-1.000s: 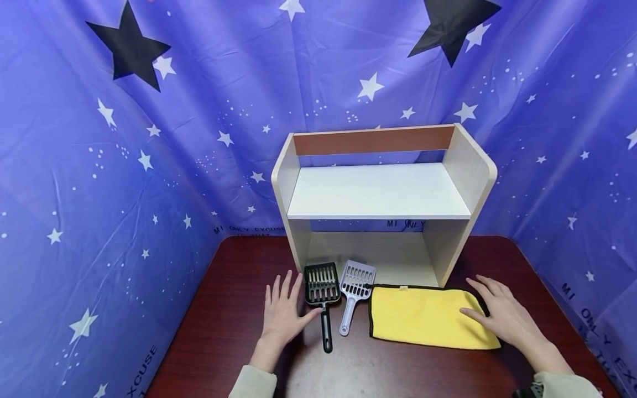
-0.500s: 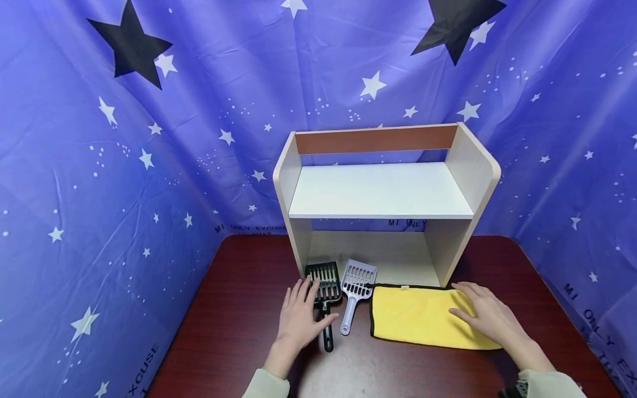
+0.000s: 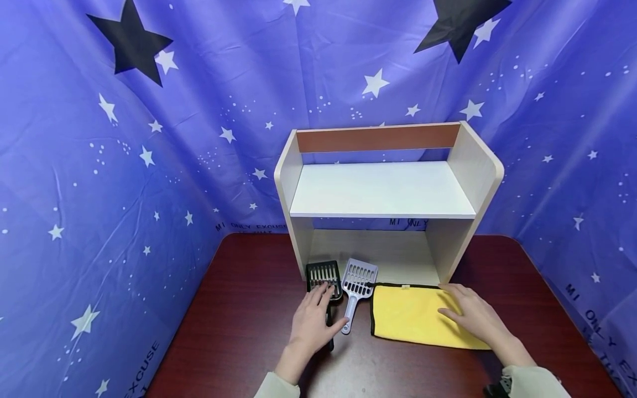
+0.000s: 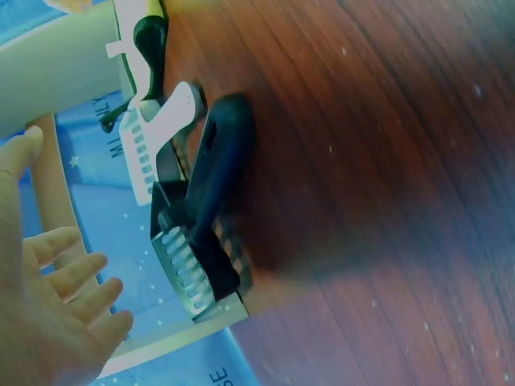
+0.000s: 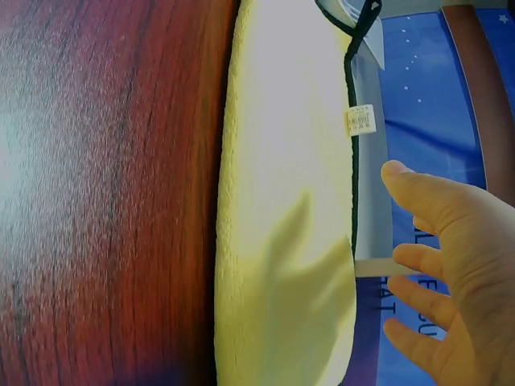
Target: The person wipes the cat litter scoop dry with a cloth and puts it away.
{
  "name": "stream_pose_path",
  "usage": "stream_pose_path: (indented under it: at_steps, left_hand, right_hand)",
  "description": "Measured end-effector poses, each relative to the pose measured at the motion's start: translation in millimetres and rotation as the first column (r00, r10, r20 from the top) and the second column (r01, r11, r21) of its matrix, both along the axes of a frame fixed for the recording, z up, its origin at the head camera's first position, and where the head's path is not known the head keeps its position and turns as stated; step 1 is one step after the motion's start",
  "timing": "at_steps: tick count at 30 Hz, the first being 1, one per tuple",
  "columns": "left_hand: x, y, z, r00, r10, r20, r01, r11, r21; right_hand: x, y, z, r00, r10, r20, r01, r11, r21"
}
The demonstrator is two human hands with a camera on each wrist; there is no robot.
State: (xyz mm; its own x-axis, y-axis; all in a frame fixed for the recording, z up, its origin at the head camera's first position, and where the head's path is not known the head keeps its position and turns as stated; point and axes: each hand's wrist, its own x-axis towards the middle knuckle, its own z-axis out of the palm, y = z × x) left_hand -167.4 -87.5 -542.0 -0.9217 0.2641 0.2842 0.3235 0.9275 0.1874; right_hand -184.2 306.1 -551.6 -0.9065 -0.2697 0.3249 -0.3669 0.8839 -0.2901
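Note:
In the head view my left hand hovers over the black slotted scoop, hiding much of its handle. The left wrist view has the fingers spread apart from that scoop, with nothing held. A pale lilac slotted scoop lies just right of the black one, its handle toward me. Over the right end of a yellow cloth with black edging is my right hand. Its fingers are loosely spread and hold nothing; its shadow falls on the cloth in the right wrist view.
A light wooden two-tier shelf stands behind the scoops and cloth, whose far ends reach its lower front edge. Everything is on a dark red wooden table. A blue star-printed curtain surrounds the back and sides.
My left hand has moved right, from beside the black scoop to above it. My right hand has shifted left over the cloth. The scoops and cloth lie as before.

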Motion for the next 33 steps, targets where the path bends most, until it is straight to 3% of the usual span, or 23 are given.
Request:
stream_pose_path:
  at_steps: [11, 18, 26, 33]
  left_hand:
    - [4.3, 15.0, -4.8, 0.999, -0.025, -0.02, 0.027, 0.995, 0.094]
    - [6.1, 21.2, -5.5, 1.0, -0.017, 0.023, 0.014, 0.99, 0.14]
    - [5.1, 28.4, -10.2, 0.996, -0.034, 0.077, 0.007, 0.942, 0.337]
    - [3.4, 32.1, -20.4, 0.994, -0.014, 0.113, -0.035, 0.908, 0.418]
  right_hand:
    - [-8.3, -14.8, -3.7, 0.996, 0.018, 0.084, -0.018, 1.0, 0.005]
    - [-13.0, -20.9, -9.9, 0.991, 0.032, 0.128, -0.03, 0.999, -0.012]
    - [-17.3, -24.7, -19.8, 0.984, 0.03, 0.177, -0.034, 0.999, 0.018]
    - [-20.9, -27.7, -23.0, 0.985, 0.03, 0.173, -0.037, 0.999, 0.038]
